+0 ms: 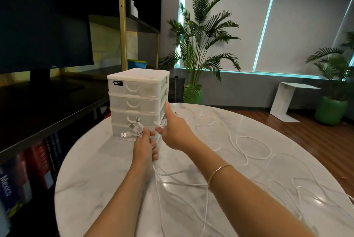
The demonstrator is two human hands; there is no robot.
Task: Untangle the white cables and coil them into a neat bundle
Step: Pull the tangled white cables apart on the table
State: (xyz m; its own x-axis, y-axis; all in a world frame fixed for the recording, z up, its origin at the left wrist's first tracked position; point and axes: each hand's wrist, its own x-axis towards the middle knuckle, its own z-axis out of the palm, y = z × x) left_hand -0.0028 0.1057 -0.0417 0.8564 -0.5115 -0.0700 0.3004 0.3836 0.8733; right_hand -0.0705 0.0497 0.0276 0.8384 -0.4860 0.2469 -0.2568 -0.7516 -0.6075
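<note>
- Head view: your left hand (144,145) grips the plug ends of the white cables (252,148) before the drawer box (137,100); right hand (175,131) spread, fingers straight.
- Cables sprawl loose across the table (92,169); coiling not begun, I'd judge.

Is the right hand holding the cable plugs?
No, the left hand grips the cable plugs; the right hand is open, fingers extended.

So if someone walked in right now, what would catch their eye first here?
Probably the two hands at the centre: the left hand grips a bunch of white cables by their USB plugs, while the right hand reaches out open beside it. Behind them a white drawer unit stands on the marble table, with cable loops sprawling to the right.
</note>
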